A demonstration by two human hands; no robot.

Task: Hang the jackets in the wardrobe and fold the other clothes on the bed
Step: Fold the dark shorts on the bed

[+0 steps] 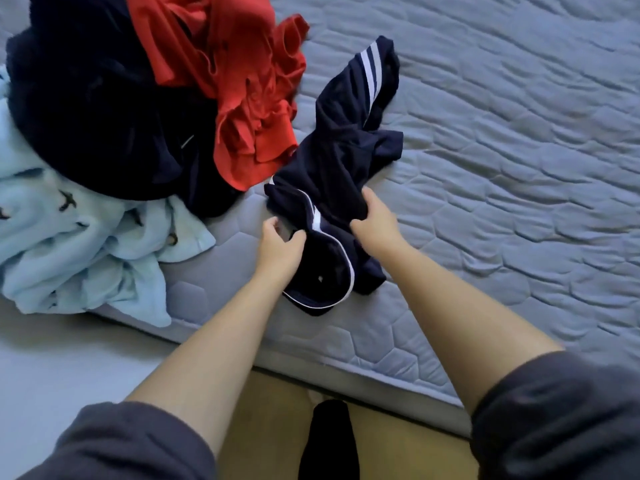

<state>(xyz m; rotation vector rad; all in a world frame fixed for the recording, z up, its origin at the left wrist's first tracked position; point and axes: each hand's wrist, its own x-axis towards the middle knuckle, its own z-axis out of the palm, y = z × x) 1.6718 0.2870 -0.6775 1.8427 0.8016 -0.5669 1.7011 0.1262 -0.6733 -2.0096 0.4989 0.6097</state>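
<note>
Grey sleeves sit nearest. Left hand and right hand pinch a crumpled navy striped garment on quilted mattress.

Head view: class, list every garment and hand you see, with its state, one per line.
striped navy garment: crumpled, unfolded, on mattress
dark garment: heaped, unfolded
red garment: crumpled, atop dark garment
light blue garment: crumpled, unfolded
right hand: grips striped navy garment
left hand: at its hem, grip unclear

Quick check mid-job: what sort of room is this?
Likely a bedroom: a quilted mattress, a heap of loose clothes on it with a red garment on top, and a navy striped garment gripped by the left hand and right hand.
</note>
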